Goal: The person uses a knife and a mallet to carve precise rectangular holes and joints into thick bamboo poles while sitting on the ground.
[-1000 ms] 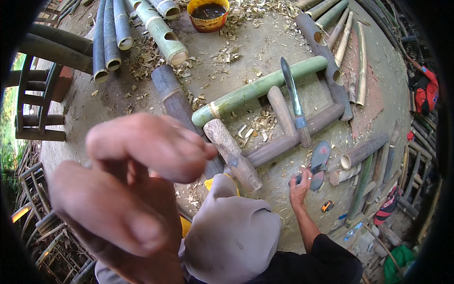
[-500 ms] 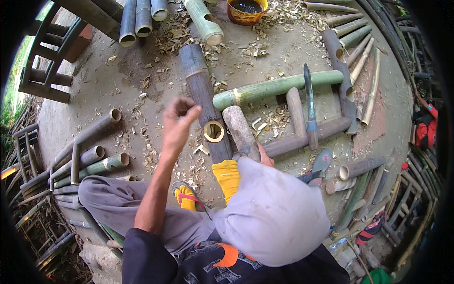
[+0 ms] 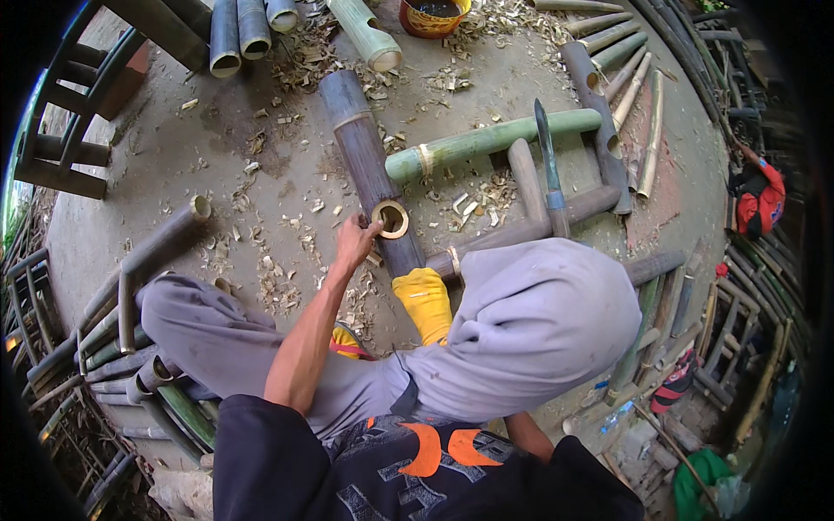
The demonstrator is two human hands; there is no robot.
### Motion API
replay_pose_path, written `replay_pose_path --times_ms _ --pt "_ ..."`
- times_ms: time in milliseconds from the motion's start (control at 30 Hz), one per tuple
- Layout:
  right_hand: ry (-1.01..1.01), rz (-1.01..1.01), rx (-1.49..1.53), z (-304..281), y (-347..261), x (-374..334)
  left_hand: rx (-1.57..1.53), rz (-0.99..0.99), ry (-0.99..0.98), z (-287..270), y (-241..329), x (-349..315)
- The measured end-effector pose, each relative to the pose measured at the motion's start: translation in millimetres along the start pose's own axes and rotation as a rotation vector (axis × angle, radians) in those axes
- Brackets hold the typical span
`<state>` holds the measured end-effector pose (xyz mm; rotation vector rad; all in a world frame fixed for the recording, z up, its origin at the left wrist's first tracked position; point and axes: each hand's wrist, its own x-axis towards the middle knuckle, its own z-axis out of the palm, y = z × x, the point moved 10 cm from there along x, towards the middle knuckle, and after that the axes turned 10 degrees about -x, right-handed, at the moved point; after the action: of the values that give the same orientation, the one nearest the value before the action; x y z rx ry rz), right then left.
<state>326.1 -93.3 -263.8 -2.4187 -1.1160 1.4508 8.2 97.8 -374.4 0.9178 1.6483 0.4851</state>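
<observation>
The left hand (image 3: 354, 241) had been lowered to the pale ring (image 3: 402, 229) on the dark bamboo pole (image 3: 350, 130) lying on the floor; handling was judged begun. Whether its fingers were clamped could not be told; the right hand was hidden.

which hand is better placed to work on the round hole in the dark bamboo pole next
Left, probably: the left hand is at the round, pale-rimmed hole in the dark brown bamboo pole; the right hand is hidden, apparently behind the grey-trousered right leg.
</observation>
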Motion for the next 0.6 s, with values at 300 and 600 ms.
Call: replay_pose_path --times_ms 300,600 --pt "0.092 0.116 0.064 11 54 -44 -0.105 -0.027 -0.027 3 0 4" --pt "0.167 0.273 0.064 21 105 -86 -0.246 -0.036 0.018 8 -6 5"
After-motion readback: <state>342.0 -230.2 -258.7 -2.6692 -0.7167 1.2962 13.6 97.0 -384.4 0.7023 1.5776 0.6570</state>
